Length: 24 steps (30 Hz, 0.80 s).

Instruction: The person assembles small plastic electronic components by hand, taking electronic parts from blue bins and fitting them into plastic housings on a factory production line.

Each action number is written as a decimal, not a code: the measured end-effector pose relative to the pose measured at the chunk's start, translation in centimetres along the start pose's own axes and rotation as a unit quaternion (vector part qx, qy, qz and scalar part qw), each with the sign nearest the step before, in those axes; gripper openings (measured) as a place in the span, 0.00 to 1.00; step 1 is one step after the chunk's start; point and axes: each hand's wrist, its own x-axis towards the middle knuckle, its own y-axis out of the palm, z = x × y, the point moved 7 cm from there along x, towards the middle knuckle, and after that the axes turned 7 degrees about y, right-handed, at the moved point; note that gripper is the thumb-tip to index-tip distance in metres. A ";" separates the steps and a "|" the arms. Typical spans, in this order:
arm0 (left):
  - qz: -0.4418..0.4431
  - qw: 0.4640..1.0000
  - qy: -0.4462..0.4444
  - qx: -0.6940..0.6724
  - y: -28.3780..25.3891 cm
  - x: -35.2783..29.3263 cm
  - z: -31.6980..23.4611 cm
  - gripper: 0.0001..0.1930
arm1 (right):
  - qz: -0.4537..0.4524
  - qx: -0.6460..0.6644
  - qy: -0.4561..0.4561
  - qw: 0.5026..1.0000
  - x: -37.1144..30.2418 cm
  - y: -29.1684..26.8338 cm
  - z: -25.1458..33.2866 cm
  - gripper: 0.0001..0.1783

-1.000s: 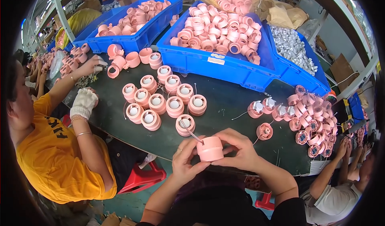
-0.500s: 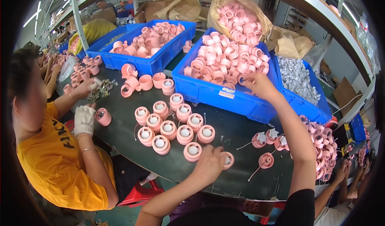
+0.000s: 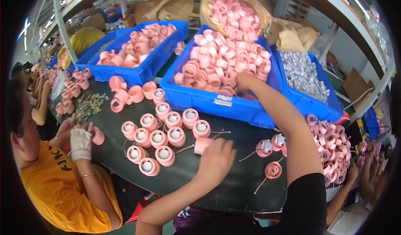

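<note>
My left hand [image 3: 217, 159] is over the table with its fingers curled. A pink cylindrical housing [image 3: 203, 145], tipped on its side, sits against its thumb side and looks gripped. To its left stand several pink housings with white round centres [image 3: 176, 135], upright in a loose group, some with thin cords. My right hand [image 3: 247, 83] reaches into the blue bin [image 3: 217, 103] of loose pink ring-shaped parts [image 3: 217, 59]. Its fingers are hidden among the parts, so its grip does not show.
Another blue bin [image 3: 144, 75] of pink parts stands back left; a bin of small whitish parts [image 3: 304, 74] stands right. Corded pink pieces [image 3: 273, 170] lie right of my left hand, beside a piled heap [image 3: 330, 151]. A co-worker in yellow [image 3: 62, 189] works at the left.
My left hand has moved up beside the group, its housing now tipped sideways. My right hand has sunk deeper among the pink parts. The whole view has shifted somewhat.
</note>
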 end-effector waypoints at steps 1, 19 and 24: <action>0.016 0.999 0.025 -0.026 1.8 0.9 -1.0 0.19 | -0.070 0.002 0.011 0.997 0.0 -1.2 -1.2 0.13; 0.005 0.995 0.038 -0.091 -0.2 -2.9 -1.6 0.28 | -0.217 0.525 0.101 0.817 -29.7 -5.1 4.0 0.12; -0.008 0.990 -0.069 -0.121 -2.6 -5.9 1.9 0.31 | -0.200 0.473 -0.148 0.845 -25.9 -5.7 12.6 0.12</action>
